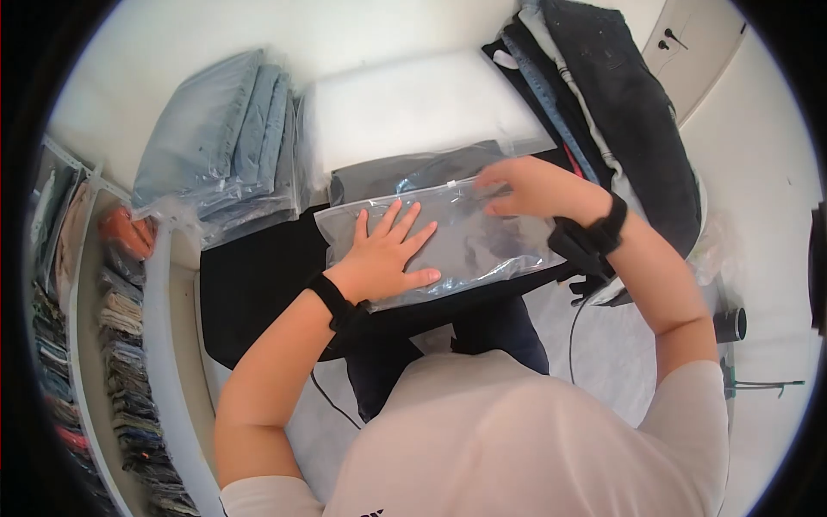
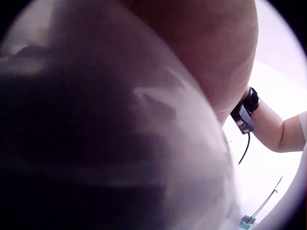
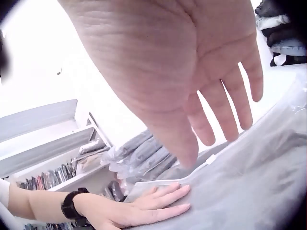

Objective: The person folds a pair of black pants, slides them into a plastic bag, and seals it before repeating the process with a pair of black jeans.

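Head view: zip bag [image 1: 487, 246] lies beneath splayed left grip [image 1: 383, 257] — right grip [image 1: 547, 191], fingers loose, near its slider [image 3: 211, 159].

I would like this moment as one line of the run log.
left hand: spread flat on clear zip bag | right hand: near zip slider, holding nothing | wrapped garment pile: beyond bag, leftward

All 3 views blacken at corners; glare streaks the plastic bag [image 1: 469, 250]; the left wrist view is blurred.
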`<state>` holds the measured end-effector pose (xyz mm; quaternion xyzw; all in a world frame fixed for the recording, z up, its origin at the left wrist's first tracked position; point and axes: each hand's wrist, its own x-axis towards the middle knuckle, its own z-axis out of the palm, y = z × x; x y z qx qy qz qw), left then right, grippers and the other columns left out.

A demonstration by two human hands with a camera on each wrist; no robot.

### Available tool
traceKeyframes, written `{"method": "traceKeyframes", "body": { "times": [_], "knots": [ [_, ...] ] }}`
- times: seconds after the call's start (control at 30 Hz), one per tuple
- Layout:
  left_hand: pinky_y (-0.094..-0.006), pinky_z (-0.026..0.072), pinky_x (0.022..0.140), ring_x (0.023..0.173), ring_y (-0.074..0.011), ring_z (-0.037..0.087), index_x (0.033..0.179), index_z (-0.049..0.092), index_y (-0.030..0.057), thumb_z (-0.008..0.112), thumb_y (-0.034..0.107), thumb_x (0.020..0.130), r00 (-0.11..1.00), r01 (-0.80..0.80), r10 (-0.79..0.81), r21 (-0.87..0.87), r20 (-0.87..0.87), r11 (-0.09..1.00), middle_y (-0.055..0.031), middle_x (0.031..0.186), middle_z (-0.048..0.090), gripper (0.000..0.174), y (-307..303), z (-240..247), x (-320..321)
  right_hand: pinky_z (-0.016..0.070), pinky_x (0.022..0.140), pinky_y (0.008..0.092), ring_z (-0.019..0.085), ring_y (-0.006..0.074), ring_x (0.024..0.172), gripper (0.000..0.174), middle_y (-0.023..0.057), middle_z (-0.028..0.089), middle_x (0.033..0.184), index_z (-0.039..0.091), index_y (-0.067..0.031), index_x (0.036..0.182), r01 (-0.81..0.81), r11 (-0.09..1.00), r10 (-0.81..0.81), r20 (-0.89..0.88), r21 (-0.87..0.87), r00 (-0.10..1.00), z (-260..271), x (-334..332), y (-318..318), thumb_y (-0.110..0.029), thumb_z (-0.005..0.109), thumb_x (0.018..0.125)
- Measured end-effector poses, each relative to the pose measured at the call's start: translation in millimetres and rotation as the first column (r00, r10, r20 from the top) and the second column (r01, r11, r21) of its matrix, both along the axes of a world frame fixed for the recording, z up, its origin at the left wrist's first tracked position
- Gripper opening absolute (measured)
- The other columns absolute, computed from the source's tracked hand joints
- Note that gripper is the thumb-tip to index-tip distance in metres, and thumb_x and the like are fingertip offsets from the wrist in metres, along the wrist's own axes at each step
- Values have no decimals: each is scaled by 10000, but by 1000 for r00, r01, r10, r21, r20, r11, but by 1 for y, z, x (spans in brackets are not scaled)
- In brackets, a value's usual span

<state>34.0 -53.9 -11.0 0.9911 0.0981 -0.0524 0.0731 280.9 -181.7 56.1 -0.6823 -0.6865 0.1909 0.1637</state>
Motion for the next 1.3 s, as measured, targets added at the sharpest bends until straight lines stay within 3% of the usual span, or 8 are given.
{"method": "traceKeyframes", "body": {
  "times": [0.57,0.7,0.8,0.87,0.93,1.03,1.1,1.3],
  "knots": [
    [-591,-22,1094,1434,-317,15,1470,254,214,427,672,847,995,-53,47,-74,-90,996,-119,1552,98,792,0,3,3,494,629,351,635,232,632,201,138,671,698,715,-24,810,12,1000,-6,211,-28,978,-19,64,46,-212,679,747],
    [-590,-21,1095,1434,-317,9,1472,250,223,418,682,846,996,-40,34,-81,-81,996,-117,1552,96,794,1,2,3,478,607,348,605,209,610,209,142,664,725,709,-14,843,311,928,-283,155,-204,946,4,80,9,-210,670,780],
    [-587,-24,1096,1434,-318,5,1473,247,227,415,688,843,995,-40,36,-48,-93,998,-117,1552,96,798,2,3,5,477,669,361,614,255,712,212,132,658,770,708,-40,869,233,973,-231,149,7,961,-24,97,4,-230,694,776],
    [-593,-29,1093,1433,-325,6,1472,248,233,413,685,846,994,-41,34,-73,-104,996,-118,1552,95,790,3,4,4,478,721,340,606,250,782,241,127,637,884,666,-15,945,157,857,-370,374,490,850,-26,69,-11,-161,695,756],
    [-574,-45,1099,1437,-296,-9,1476,235,214,384,668,867,992,-49,41,-64,-118,997,-117,1554,84,775,5,8,3,472,793,362,584,293,898,282,125,630,982,649,-43,983,89,945,-158,200,315,967,-6,31,-32,-154,714,732],
    [-495,44,1132,1434,-283,81,1455,297,168,462,558,896,995,-82,66,-273,-68,959,-133,1538,160,702,16,16,-4,475,814,392,568,308,947,281,106,632,982,656,-88,985,-24,983,-22,246,184,969,-21,-1,-69,-188,720,731],
    [-396,198,1120,1386,-283,253,1359,454,108,604,376,872,985,34,91,-681,147,731,-149,1480,308,576,34,26,-18,484,816,395,568,311,972,330,95,618,1032,645,-122,1039,66,979,-103,186,195,977,-29,-17,-87,-224,720,735],
    [-378,406,965,1093,-327,504,1093,614,38,762,265,694,918,-27,120,-242,379,970,-143,1124,551,482,3,41,-84,387,1014,402,433,362,1218,659,178,475,1301,503,-112,1290,142,957,-161,56,253,985,-57,-25,-109,-197,767,692]
  ]
}}
